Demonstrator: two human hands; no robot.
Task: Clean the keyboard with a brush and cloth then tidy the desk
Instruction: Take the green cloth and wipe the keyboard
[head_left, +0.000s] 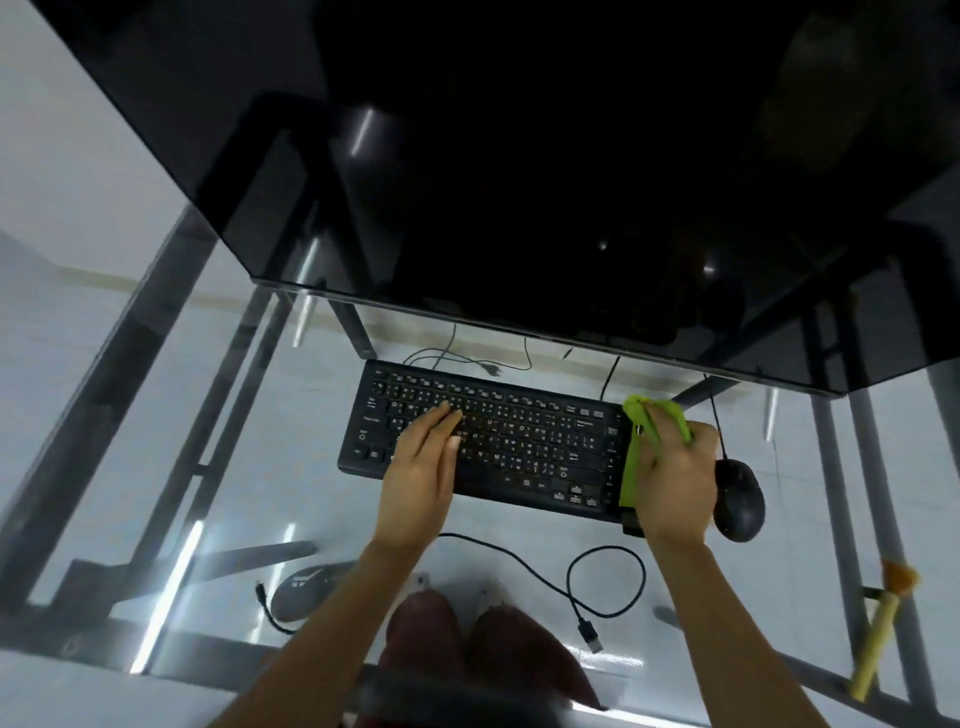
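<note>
Head view: the flat black plastic keyboard (493, 447) lies mid-way across the clear glass tabletop (291, 509). Left hand (421, 462) rests flat, fingers straight, steadying its keys; right hand (675, 473) has its grip clamped on a bright green cloth (635, 457) at the keyboard's right edge. Best to wipe in short strokes along that edge while pressing down. Key legends are too small to read.

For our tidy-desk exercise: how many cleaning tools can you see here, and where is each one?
2. A bright green cloth is held in the right hand at the black keyboard's right end. A yellow-handled brush lies at the glass desk's right edge. Others may be hidden.
</note>
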